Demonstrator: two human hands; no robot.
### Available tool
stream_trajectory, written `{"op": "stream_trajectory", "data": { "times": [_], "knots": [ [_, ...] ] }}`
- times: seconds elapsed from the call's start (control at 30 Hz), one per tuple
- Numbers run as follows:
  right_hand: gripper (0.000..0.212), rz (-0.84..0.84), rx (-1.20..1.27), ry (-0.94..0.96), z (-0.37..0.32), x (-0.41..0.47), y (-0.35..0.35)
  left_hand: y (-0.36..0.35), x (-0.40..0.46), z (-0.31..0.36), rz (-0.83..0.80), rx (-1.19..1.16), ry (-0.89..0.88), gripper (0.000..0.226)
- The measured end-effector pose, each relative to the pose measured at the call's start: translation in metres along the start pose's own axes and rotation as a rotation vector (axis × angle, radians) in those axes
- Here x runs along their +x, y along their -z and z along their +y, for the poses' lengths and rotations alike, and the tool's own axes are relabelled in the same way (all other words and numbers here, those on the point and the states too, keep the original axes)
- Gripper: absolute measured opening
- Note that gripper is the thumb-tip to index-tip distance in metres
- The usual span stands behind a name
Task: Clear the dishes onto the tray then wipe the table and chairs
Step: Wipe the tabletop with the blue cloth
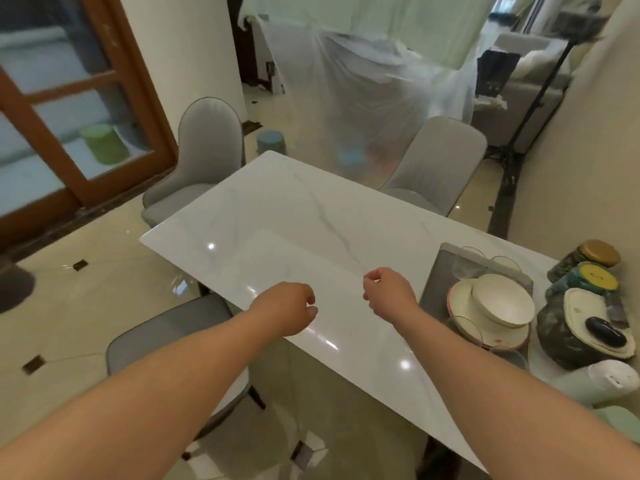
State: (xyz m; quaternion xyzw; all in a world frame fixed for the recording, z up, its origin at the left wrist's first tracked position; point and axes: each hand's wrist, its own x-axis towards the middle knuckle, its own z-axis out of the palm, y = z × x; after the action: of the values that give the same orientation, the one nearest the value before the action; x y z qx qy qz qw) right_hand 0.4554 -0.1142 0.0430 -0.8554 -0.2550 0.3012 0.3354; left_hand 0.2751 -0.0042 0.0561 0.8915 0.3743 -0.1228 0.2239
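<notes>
While both forearms reached out over the white marble surface (277, 216), the left hand (287, 308) hung with its fingers loosely curled and nothing in it, and the right hand (388, 292) did much the same, thumb and forefinger close together; whether something tiny sat between them could not be told. Neither hand touched the surface. The two hands were near each other, over the near edge.

To the right of the right hand lay the grey tray (436, 282), and on it the dishes were already piled: a white bowl (502, 299) turned upside down on a stack of plates (464, 313), with clear glasses (465, 263) at the tray's far end. Just beyond the tray, against the wall, stood a jar with a gold lid (595, 254), a tin with a yellow lid (594, 277) and a dark stone-like holder (557, 337) carrying a pale dish with a black object (604, 330) on it. A roll of paper towel (602, 379) lay nearer, at the surface's right end.

Three grey chairs stood around: one at the far left (207, 140), one at the far right (440, 157), and one pushed under the near edge below the left forearm (166, 327). Behind the far end hung clear plastic sheeting (363, 98).
</notes>
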Motion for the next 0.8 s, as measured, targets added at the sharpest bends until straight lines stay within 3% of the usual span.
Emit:
{"op": "stream_trajectory", "data": {
  "times": [0.23, 0.5, 0.8],
  "knots": [
    [0.022, -0.189, -0.073, 0.167, -0.127, -0.048, -0.189, 0.044, -0.089, -0.183, 0.101, -0.133, 0.155, 0.033],
    [0.015, -0.571, -0.266, 0.493, -0.255, -0.140, -0.410, 0.052, -0.237, -0.389, 0.267, -0.295, 0.644, 0.026],
    [0.014, -1.065, -0.341, 0.777, -0.325, -0.295, -0.587, 0.008, -0.433, -0.475, 0.401, -0.469, 1.159, 0.030]
  ]
}}
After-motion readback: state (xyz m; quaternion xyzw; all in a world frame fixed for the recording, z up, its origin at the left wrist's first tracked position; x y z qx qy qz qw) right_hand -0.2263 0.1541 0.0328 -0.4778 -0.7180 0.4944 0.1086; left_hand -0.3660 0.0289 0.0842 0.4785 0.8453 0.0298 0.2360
